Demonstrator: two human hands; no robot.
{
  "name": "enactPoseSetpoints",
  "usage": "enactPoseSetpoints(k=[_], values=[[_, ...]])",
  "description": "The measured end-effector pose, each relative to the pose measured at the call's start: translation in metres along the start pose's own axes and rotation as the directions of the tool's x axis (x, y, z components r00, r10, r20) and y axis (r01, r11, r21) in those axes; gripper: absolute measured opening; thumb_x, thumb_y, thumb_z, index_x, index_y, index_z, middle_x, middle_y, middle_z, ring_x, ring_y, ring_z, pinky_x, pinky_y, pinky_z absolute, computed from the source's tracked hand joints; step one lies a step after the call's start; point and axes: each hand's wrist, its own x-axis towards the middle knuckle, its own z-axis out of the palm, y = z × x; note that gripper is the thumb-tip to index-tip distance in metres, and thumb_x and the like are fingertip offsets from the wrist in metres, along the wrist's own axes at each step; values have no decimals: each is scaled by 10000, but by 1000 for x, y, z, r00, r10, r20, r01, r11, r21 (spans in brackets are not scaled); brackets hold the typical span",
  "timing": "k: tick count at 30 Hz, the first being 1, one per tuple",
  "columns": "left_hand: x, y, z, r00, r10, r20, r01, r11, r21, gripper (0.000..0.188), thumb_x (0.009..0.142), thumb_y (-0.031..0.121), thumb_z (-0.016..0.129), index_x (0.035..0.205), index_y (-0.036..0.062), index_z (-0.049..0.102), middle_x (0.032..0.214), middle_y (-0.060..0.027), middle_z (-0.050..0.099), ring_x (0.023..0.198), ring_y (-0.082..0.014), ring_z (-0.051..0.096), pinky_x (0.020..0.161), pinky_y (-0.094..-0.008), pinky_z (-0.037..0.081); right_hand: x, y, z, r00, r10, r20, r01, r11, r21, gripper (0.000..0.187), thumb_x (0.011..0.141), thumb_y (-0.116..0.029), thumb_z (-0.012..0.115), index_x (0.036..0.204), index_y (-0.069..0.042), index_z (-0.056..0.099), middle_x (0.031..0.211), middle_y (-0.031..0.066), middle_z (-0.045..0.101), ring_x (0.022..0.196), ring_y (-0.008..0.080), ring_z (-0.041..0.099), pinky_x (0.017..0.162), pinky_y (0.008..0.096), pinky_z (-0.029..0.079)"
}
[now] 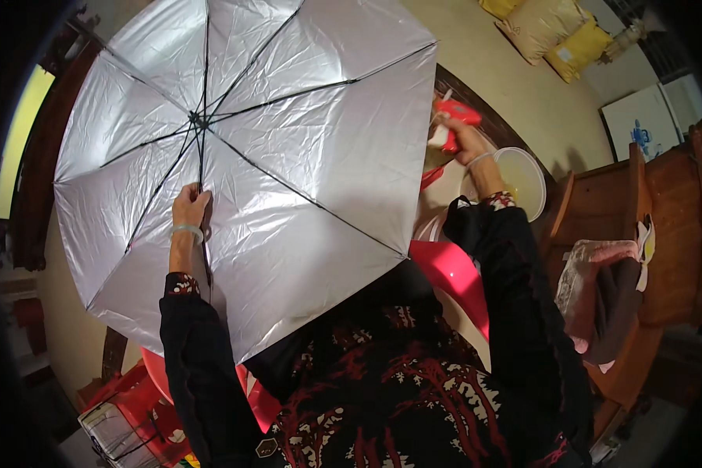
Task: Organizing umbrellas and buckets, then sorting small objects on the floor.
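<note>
An opened umbrella (351,171) with a silver inner lining and thin black ribs fills the left and middle of the head view. Its inside faces me, and its hub lies beyond my fingers. My left hand (188,209) is closed around the dark shaft below that hub. Past the umbrella's right edge, my right hand (469,144) has its fingers bent around a red-and-white tool (462,114). The tool looks pistol-shaped, though its exact kind is unclear. The canopy hides part of the surface beneath it.
A pale round tub (522,183) stands beside my right wrist. Bright pink plastic (456,277) shows under the umbrella's lower right edge. To the right is a wooden chair (663,242) with folded cloth (600,288). Yellow cushions (577,51) lie at the far right.
</note>
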Motion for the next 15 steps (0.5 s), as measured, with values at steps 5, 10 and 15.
enactPoseSetpoints(k=[5,10,15], values=[[-30,3,-30,989,136,62,-141,985,100,279,766,167,600,976,-14,589,783,-55,598,683,-119,543,632,-240,446,7,41,42,998,67,-3,-67,998,-17,311,768,-123,639,1054,-45,547,951,100,630,807,219,636,713,392,540],[-80,39,-49,941,13,338,40,988,-151,237,821,128,554,1013,-10,580,805,-18,576,708,-89,523,647,-219,438,42,76,16,991,119,-69,-115,992,56,330,752,-137,666,1043,-37,548,955,98,631,804,239,640,721,417,540],[-139,73,-67,814,-18,581,205,944,-258,241,851,154,564,1033,-4,555,798,30,508,723,-63,473,668,-202,415,48,87,20,975,197,-103,-194,980,37,317,760,-104,647,1044,-9,543,937,118,628,803,252,636,707,418,540]])
